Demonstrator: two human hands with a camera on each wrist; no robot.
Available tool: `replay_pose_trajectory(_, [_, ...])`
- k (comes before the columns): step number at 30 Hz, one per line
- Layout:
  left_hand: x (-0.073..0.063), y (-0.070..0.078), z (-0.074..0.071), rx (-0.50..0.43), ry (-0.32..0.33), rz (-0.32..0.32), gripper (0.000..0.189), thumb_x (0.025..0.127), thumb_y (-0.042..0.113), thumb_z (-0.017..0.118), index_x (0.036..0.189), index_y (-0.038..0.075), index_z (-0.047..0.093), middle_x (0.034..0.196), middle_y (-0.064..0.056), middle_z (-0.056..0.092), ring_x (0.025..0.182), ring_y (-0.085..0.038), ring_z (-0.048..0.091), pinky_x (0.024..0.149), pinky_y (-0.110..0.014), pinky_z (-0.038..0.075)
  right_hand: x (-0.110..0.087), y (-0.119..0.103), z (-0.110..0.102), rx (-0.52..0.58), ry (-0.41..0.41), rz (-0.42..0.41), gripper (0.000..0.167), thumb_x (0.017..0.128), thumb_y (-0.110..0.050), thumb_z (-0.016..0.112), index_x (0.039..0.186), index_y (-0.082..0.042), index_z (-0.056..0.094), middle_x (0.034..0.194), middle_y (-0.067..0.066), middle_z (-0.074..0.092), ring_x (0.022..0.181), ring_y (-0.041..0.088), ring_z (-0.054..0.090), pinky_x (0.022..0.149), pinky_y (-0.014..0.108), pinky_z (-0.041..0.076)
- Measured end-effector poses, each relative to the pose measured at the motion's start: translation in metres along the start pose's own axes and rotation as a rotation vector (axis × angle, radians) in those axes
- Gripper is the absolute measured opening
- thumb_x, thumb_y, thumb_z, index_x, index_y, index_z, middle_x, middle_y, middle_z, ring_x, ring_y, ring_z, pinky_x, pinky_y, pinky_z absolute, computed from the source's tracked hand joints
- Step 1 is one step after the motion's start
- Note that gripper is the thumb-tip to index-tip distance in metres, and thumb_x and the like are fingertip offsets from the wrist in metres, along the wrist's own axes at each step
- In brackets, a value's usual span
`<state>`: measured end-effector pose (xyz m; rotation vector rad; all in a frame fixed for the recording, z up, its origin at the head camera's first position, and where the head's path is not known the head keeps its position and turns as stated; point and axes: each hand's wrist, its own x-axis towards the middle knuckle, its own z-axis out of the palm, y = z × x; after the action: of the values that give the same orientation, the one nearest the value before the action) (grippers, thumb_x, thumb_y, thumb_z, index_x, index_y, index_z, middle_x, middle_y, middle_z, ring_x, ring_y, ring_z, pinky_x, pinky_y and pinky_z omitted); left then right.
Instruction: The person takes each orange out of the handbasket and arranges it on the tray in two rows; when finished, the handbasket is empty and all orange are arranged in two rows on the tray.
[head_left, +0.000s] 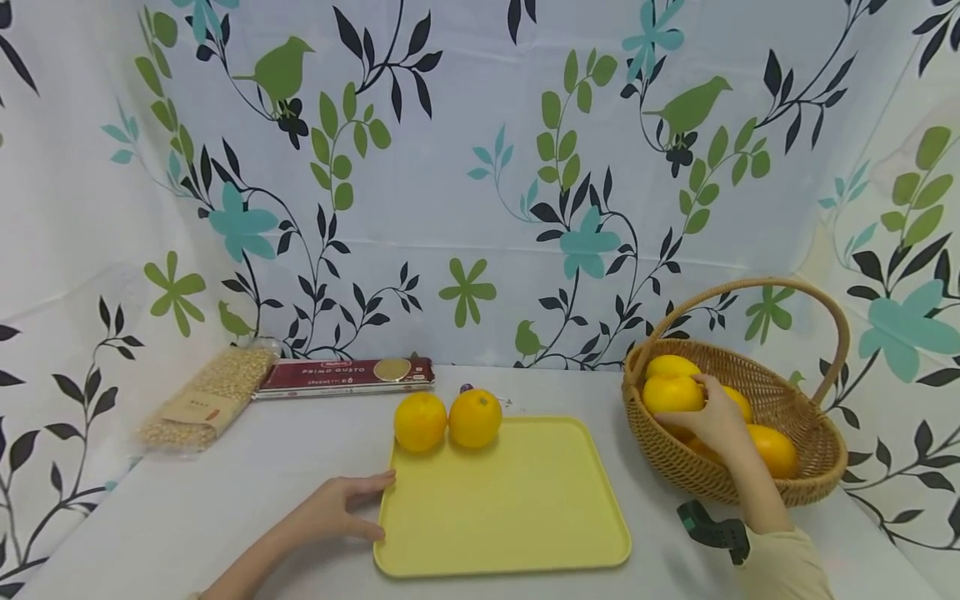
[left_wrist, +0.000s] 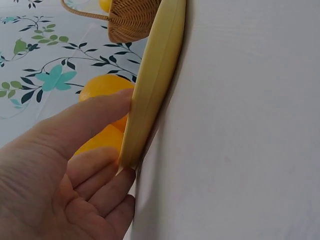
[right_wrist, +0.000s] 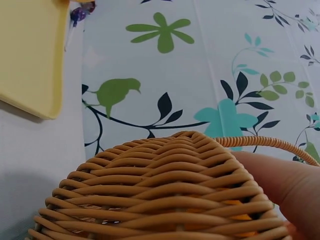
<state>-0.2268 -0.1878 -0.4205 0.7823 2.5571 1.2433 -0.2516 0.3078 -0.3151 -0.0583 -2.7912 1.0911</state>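
Note:
My left hand (head_left: 341,512) rests against the left edge of a yellow tray (head_left: 502,508). Thumb and fingertips, spread apart, touch its rim (left_wrist: 155,65) in the left wrist view. Two oranges (head_left: 420,422) sit side by side at the tray's far left corner. On the right, my right hand (head_left: 723,417) reaches into a wicker basket (head_left: 675,462) and grips a round yellow fruit (head_left: 670,393). More yellow fruit (head_left: 672,366) and an orange (head_left: 774,452) lie around it. In the right wrist view the basket wall (right_wrist: 175,190) hides most of that hand.
A dark red spaghetti pack (head_left: 345,377) and a clear bag of pale kernels (head_left: 210,400) lie at the back left. Lollipops (right_wrist: 77,15) lie behind the tray. The basket's tall handle (head_left: 750,283) arches overhead. A patterned cloth (head_left: 465,208) hangs behind the table.

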Motion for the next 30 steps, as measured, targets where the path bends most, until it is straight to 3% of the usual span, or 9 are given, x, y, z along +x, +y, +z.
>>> replay_pose_trajectory(7, [-0.001,0.007,0.004,0.011,0.017,-0.021,0.073,0.067,0.024,0.077,0.126,-0.005,0.047,0.128,-0.018,0.046,0.118,-0.037,0.039,0.097,-0.053,0.026,-0.009,-0.002,-0.004,0.033,0.072,-0.011,0.100,0.072,-0.042,0.072,0.136,0.009,0.015,0.130,0.035,0.026,0.110,0.047,0.033,0.088,0.059,0.034])
replay_pose_trajectory(13, [0.000,0.006,0.003,0.051,0.033,0.010,0.074,0.067,0.026,0.076,0.126,-0.005,0.046,0.128,-0.017,0.046,0.117,-0.037,0.040,0.097,-0.052,0.027,-0.013,-0.001,-0.012,0.049,0.122,-0.019,0.101,0.069,-0.052,0.070,0.137,0.003,0.019,0.130,0.030,0.032,0.111,0.044,0.036,0.085,0.056,0.038])
replay_pose_trajectory(21, [-0.003,0.001,0.003,0.010,0.018,-0.008,0.072,0.068,0.027,0.076,0.127,-0.003,0.046,0.129,-0.017,0.045,0.119,-0.037,0.038,0.097,-0.053,0.025,-0.027,-0.026,-0.015,0.074,0.087,-0.072,0.094,0.073,-0.045,0.070,0.138,0.002,0.020,0.133,0.028,0.032,0.117,0.044,0.034,0.090,0.056,0.036])
replay_pose_trajectory(27, [-0.003,0.000,0.001,-0.027,0.001,-0.008,0.071,0.071,0.027,0.074,0.129,-0.002,0.045,0.131,-0.016,0.044,0.120,-0.036,0.036,0.098,-0.052,0.024,-0.032,-0.039,-0.012,0.204,0.038,-0.113,0.089,0.076,-0.031,0.072,0.138,0.004,0.019,0.136,0.028,0.028,0.121,0.042,0.031,0.096,0.053,0.032])
replay_pose_trajectory(30, [-0.002,0.000,0.000,-0.045,-0.006,-0.008,0.071,0.072,0.027,0.074,0.129,-0.002,0.044,0.131,-0.017,0.043,0.121,-0.036,0.036,0.098,-0.053,0.023,-0.030,-0.040,-0.004,0.240,0.054,-0.166,0.085,0.075,-0.026,0.073,0.137,0.002,0.022,0.135,0.025,0.032,0.119,0.039,0.034,0.096,0.049,0.035])
